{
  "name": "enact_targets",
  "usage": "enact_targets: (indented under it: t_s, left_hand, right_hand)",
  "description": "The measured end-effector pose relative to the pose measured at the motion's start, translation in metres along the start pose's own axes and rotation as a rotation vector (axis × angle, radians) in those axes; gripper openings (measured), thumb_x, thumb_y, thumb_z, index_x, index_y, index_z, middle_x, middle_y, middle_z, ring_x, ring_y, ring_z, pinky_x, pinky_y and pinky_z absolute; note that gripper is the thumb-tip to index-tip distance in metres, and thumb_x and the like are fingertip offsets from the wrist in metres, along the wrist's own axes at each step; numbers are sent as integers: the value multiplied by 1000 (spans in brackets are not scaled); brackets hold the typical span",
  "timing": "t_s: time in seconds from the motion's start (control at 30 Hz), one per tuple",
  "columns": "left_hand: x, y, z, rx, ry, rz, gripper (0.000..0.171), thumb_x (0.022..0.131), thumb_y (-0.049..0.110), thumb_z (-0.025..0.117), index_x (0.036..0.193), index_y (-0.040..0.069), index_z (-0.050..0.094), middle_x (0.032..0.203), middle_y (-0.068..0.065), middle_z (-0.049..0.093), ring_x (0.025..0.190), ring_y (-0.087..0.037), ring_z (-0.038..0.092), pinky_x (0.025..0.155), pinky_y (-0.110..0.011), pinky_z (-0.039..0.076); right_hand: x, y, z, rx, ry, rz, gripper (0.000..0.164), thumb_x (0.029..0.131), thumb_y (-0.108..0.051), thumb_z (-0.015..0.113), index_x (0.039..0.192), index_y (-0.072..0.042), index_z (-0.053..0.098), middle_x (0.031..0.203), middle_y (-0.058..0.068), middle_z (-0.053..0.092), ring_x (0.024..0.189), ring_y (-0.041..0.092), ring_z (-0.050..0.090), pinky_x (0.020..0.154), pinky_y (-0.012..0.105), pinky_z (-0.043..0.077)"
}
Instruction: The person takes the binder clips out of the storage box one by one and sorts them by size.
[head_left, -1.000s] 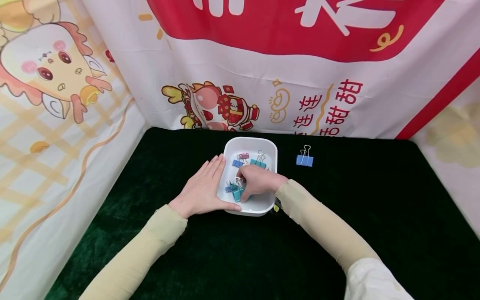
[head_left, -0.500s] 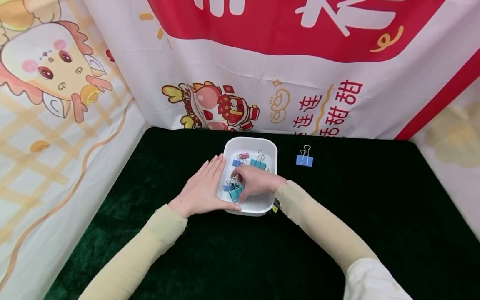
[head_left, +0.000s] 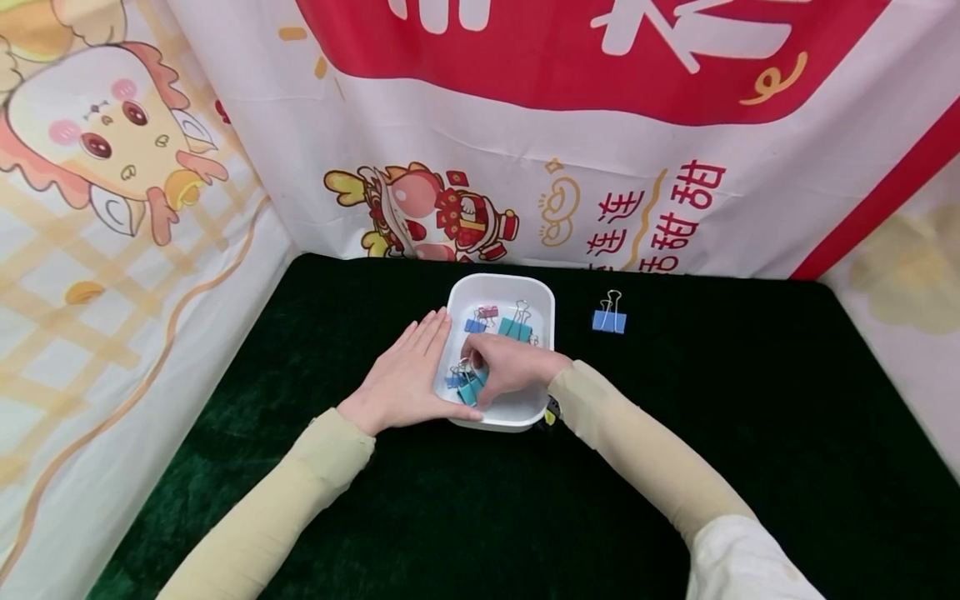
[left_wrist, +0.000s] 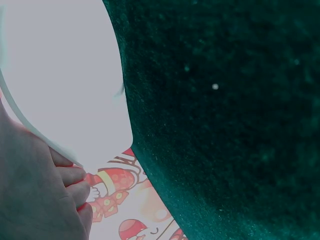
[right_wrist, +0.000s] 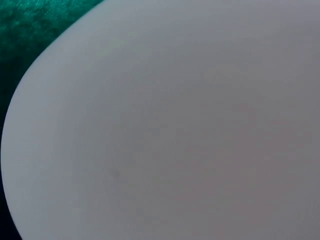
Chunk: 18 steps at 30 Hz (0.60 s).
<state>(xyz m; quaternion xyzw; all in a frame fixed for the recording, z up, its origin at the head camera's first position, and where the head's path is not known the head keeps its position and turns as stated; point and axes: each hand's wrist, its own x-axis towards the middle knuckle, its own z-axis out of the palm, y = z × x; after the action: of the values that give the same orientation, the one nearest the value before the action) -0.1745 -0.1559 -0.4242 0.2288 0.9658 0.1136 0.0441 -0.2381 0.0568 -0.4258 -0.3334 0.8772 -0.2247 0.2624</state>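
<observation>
In the head view, my left hand [head_left: 401, 375] lies along the left side of a white tray [head_left: 502, 283], fingers straight against its wall and thumb across the near-left corner. My right hand [head_left: 513, 364] reaches down inside, fingers bent and thumb lowered, touching a group of teal binder clips [head_left: 470, 390] and a small blue binder clip [head_left: 453, 382]. Its palm hides part of the group, so a firm grip cannot be made out. Farther back in the tray lie a larger teal binder clip [head_left: 516, 328], a blue binder clip [head_left: 475, 325] and a pink binder clip [head_left: 488, 311].
A large blue binder clip [head_left: 609, 321] stands alone on the dark green cloth [head_left: 675, 375], right of the tray. A small black and yellow object [head_left: 551, 412] shows partly beneath my right wrist. Printed curtains [head_left: 450, 125] enclose the back and sides.
My right hand has shifted slightly left inside the tray. The teal clips beside its fingers have moved left and tilted. My left hand and the tray have stayed in place.
</observation>
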Motion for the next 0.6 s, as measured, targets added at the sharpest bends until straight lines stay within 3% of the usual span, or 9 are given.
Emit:
enact_targets:
  t_s: [0.1,0.33,0.6]
  left_hand:
    - [0,-1,0,10,4,8,137,69,93,57,164,7,9,170,-7,3,155,-21,0,123,-41,4]
    - [0,-1,1,19,5,5,138,68,96,52,164,7,8,170,-6,3,155,-20,-1,123,-41,4]
    - [1,-2,1,5,-1,2,136,69,94,55,164,8,9,170,-5,3,155,-20,0,123,-42,5]
  right_hand:
    - [-2,-1,-2,36,29,-29,55,76,-29,91,119,-16,59,104,-3,61,92,14,57,84,30,48]
    - [-10,0,-8,124,70,-108,11,91,-24,81,96,-16,75,85,-8,71,80,12,64,77,28,53]
    - [-20,1,-23,129,126,-137,7,98,-20,72,99,-15,76,99,-5,72,91,16,63,85,31,51]
